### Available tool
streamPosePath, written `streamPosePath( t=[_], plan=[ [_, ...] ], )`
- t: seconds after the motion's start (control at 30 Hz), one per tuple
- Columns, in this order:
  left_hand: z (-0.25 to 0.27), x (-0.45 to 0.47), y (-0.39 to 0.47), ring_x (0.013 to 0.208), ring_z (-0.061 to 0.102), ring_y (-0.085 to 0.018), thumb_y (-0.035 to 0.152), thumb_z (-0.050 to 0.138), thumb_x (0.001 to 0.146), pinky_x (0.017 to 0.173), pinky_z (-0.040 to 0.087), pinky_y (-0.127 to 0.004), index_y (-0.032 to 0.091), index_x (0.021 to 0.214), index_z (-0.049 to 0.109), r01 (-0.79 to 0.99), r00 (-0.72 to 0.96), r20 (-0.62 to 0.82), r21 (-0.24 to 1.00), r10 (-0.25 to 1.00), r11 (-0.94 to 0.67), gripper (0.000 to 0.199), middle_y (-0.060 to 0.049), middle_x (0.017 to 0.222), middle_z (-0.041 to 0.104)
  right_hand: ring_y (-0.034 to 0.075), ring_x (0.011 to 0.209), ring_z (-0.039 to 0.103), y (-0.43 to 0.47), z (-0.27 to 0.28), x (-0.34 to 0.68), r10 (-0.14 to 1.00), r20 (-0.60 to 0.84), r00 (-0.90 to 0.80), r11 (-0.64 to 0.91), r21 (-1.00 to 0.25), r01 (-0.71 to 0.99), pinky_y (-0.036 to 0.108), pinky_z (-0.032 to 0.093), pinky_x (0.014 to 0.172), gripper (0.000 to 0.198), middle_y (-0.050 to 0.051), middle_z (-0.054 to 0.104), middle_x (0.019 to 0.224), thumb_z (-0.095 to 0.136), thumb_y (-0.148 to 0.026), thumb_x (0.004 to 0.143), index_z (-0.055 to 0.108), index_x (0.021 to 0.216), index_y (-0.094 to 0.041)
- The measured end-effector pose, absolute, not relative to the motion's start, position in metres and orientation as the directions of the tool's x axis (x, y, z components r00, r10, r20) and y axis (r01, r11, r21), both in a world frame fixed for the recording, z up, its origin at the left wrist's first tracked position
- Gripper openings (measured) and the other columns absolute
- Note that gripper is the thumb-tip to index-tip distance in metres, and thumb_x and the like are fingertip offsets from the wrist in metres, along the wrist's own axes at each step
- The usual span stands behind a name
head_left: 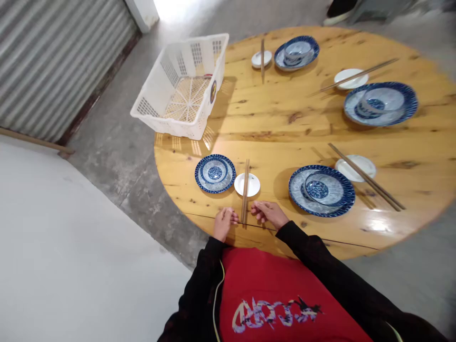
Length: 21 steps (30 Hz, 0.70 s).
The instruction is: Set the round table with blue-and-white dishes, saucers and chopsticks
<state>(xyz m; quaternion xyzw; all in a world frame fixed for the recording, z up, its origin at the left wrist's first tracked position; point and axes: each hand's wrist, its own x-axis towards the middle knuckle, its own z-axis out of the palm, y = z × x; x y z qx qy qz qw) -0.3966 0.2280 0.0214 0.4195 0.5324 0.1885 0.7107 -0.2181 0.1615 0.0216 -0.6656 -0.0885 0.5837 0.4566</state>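
A pair of wooden chopsticks (245, 192) rests across a small white dish (253, 185), its near ends on the round wooden table. My left hand (224, 223) is just left of those near ends, fingers loosely bent and apart, with nothing visible in it. On the other side, my right hand (270, 213) hovers close to the chopsticks, fingers half curled and holding nothing that I can see. Left of the dish sits a blue-and-white plate (202, 186) with a bowl (214, 172) on it. Another blue-rimmed plate (294, 194) bearing a clear-looking bowl (322, 187) lies to the right.
A white plastic basket (204, 116) stands at the table's far left. Around the wooden table (270, 123) are more settings: chopsticks (366, 178) over a white dish (368, 166), and plates (409, 102) with bowls farther back. A shoe (340, 12) shows beyond the far edge.
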Motion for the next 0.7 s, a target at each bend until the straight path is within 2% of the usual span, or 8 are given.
streamPosePath(
  t=[0.17, 0.3, 0.47, 0.7],
  plan=[
    [0.024, -0.413, 0.254, 0.057, 0.065, -0.014, 0.064, 0.074, 0.067, 0.057, 0.051, -0.024, 0.012, 0.083, 0.061, 0.08, 0.24, -0.57, 0.818, 0.786, 0.569, 0.056, -0.007, 0.07, 0.069, 0.006, 0.042, 0.053, 0.153, 0.019, -0.217, 0.603, -0.723, 0.336, -0.582, -0.687, -0.435, 0.013, 0.04, 0.033, 0.021, 0.004, 0.066, 0.066, 0.066, -0.027, 0.089, 0.063, 0.073, -0.013],
    [0.026, -0.429, 0.271, 0.061, 0.068, -0.015, 0.055, 0.079, 0.063, 0.059, 0.053, -0.024, 0.011, 0.085, 0.064, 0.026, 0.14, -0.533, 0.844, 0.834, 0.535, 0.051, -0.007, 0.071, 0.071, 0.007, 0.04, 0.052, 0.146, 0.025, -0.223, 0.584, -0.722, 0.373, -0.555, -0.689, -0.466, 0.015, 0.04, 0.032, 0.02, 0.001, 0.064, 0.06, 0.066, -0.024, 0.086, 0.06, 0.069, -0.015],
    [0.012, -0.437, 0.296, 0.065, 0.071, -0.015, 0.043, 0.076, 0.072, 0.06, 0.054, -0.023, 0.01, 0.088, 0.067, -0.001, 0.143, -0.555, 0.828, 0.819, 0.561, 0.038, -0.009, 0.076, 0.074, 0.007, 0.038, 0.051, 0.146, 0.024, -0.232, 0.558, -0.701, 0.444, -0.497, -0.711, -0.498, 0.016, 0.035, 0.03, 0.026, -0.001, 0.062, 0.056, 0.063, -0.023, 0.085, 0.055, 0.061, -0.015],
    [0.014, -0.428, 0.32, 0.064, 0.071, -0.014, 0.027, 0.059, 0.089, 0.061, 0.055, -0.022, 0.011, 0.091, 0.062, -0.047, 0.118, -0.542, 0.834, 0.832, 0.55, 0.016, -0.008, 0.075, 0.074, 0.006, 0.038, 0.05, 0.135, 0.016, -0.246, 0.558, -0.699, 0.447, -0.484, -0.712, -0.508, 0.016, 0.034, 0.032, 0.02, -0.002, 0.062, 0.059, 0.059, -0.024, 0.084, 0.054, 0.065, -0.016]
  ],
)
